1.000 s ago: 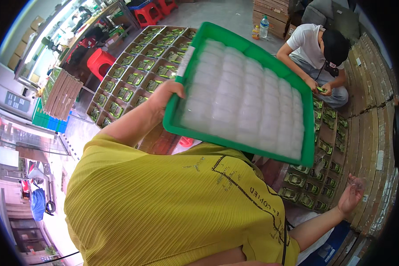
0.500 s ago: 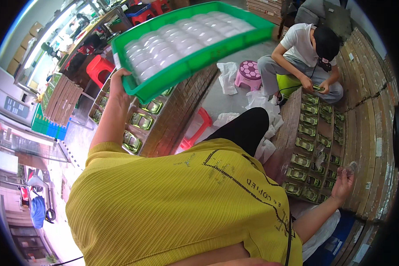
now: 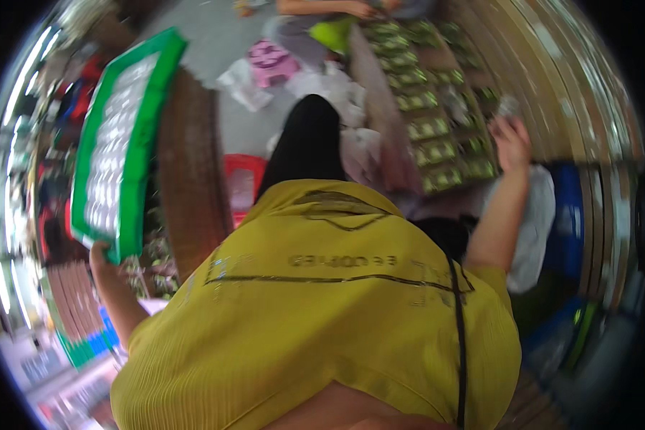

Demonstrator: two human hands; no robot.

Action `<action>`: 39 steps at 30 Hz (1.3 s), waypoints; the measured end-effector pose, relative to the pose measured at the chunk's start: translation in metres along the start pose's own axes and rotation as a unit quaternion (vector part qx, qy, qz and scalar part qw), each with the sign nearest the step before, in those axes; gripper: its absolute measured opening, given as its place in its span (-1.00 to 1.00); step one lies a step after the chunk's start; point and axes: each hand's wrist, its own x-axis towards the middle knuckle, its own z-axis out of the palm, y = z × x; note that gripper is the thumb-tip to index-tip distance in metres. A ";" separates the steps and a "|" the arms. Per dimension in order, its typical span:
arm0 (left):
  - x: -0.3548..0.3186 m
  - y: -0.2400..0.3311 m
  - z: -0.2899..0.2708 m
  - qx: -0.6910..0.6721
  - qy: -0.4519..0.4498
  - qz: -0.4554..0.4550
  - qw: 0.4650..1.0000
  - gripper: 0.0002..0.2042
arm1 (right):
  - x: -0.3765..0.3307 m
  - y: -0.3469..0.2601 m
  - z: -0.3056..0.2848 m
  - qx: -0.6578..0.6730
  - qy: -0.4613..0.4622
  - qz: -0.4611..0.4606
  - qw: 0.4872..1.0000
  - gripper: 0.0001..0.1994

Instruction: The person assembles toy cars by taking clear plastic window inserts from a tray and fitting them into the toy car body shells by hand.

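My left hand (image 3: 102,252) grips the near corner of a shallow green plastic tray (image 3: 142,161), which is held tilted at the left. Rows of shiny clear domed plastic pieces (image 3: 115,143) fill it. On the right, my right hand (image 3: 512,143) pinches a small clear plastic piece (image 3: 507,107) at its fingertips. That hand is beside a cardboard box of green toy cars (image 3: 430,129) set in rows. Motion blur hides the piece's finer shape.
A co-worker's arm (image 3: 322,7) reaches in at the top, beyond the toy cars. Stacked cardboard (image 3: 566,86) lines the right. On the floor are a pink stool (image 3: 271,64), white plastic bags (image 3: 247,84) and a red stool (image 3: 242,183). A brown stack (image 3: 190,165) stands beside the tray.
The whole view has swung, so the tray now appears farther left and turned lengthwise. My left hand keeps its grip on it. My right hand still holds the clear piece near the toy cars.
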 end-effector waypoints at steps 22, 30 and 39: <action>-0.154 -0.108 0.517 0.418 -0.584 0.441 0.538 -0.59 | -0.048 0.134 -0.043 -0.139 0.274 0.208 0.928 -0.40; -0.166 -0.267 0.591 0.417 -0.687 0.463 0.373 -0.72 | 0.010 0.127 -0.038 -0.087 0.295 0.162 0.938 -0.50; -0.119 -0.306 0.598 0.431 -0.631 0.520 0.382 -0.78 | 0.095 0.133 -0.059 -0.058 0.298 0.143 0.942 -0.58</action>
